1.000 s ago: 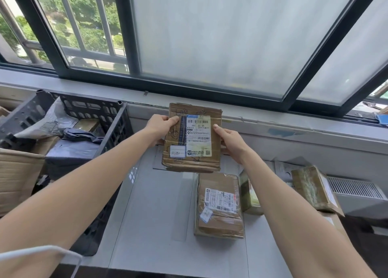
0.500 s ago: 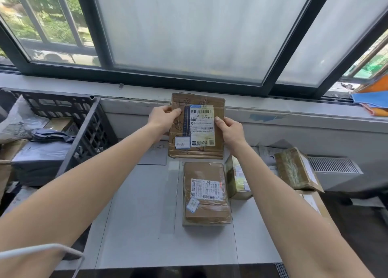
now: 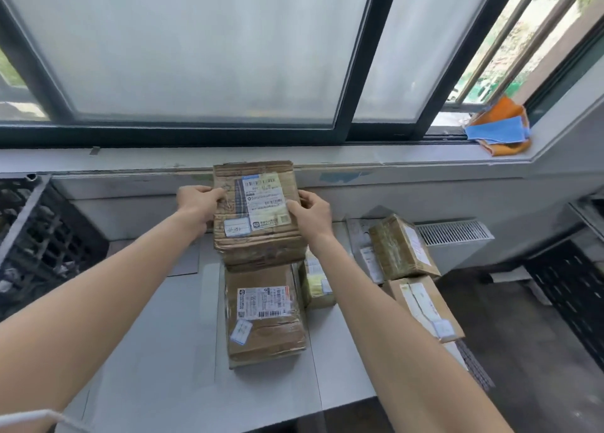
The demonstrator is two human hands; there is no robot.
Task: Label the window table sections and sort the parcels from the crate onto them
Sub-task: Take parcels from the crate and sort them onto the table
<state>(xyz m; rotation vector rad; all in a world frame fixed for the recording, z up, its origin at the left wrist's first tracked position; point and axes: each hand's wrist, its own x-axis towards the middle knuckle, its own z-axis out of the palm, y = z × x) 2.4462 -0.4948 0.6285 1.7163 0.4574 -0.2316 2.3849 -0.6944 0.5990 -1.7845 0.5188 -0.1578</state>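
On the grey table (image 3: 157,351) a taped parcel (image 3: 264,318) lies flat, a smaller parcel (image 3: 318,284) just beside its right side. Just beyond, both hands hold a cardboard parcel (image 3: 258,210) label-up by its sides: left hand (image 3: 196,203) grips the left edge, right hand (image 3: 312,215) the right, thumbs on top. The black crate (image 3: 42,236) stands far left.

creased cardboard parcel (image 3: 258,216), glossy tape; matt table (image 3: 157,351).

The crate (image 3: 42,236) is cut off by the left edge.
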